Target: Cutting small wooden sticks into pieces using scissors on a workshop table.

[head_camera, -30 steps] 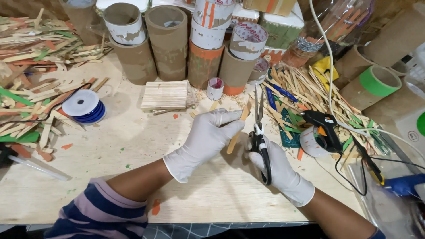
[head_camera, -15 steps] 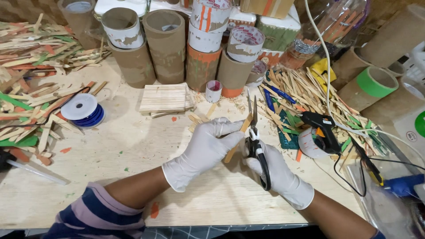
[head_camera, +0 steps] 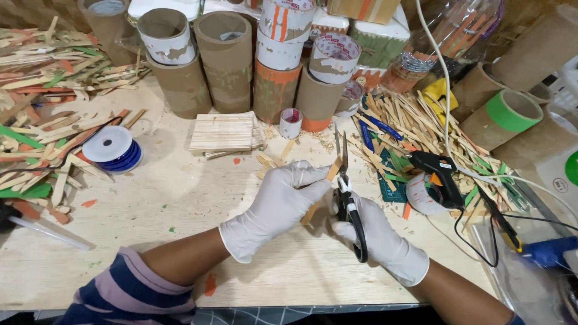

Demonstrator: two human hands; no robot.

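Note:
My left hand (head_camera: 277,207), in a white glove, holds a flat wooden craft stick (head_camera: 321,191) at a slant over the wooden table (head_camera: 174,198). My right hand (head_camera: 376,235), also gloved, grips black-handled scissors (head_camera: 347,192) with the blades pointing away from me. The blades are nearly together just right of the stick's upper end. A few short cut stick pieces (head_camera: 269,161) lie on the table just beyond my left hand.
Cardboard tubes (head_camera: 226,60) stand in a row at the back. A flat stack of sticks (head_camera: 223,132), a small tape roll (head_camera: 291,122) and a blue-white spool (head_camera: 110,147) lie left of centre. Loose stick piles sit left and right, with a black glue gun (head_camera: 436,171) on the right pile.
The stick and scissors have come closer together. My left hand shifted slightly, bringing the stick's upper end beside the blades; the scissors stayed nearly in place.

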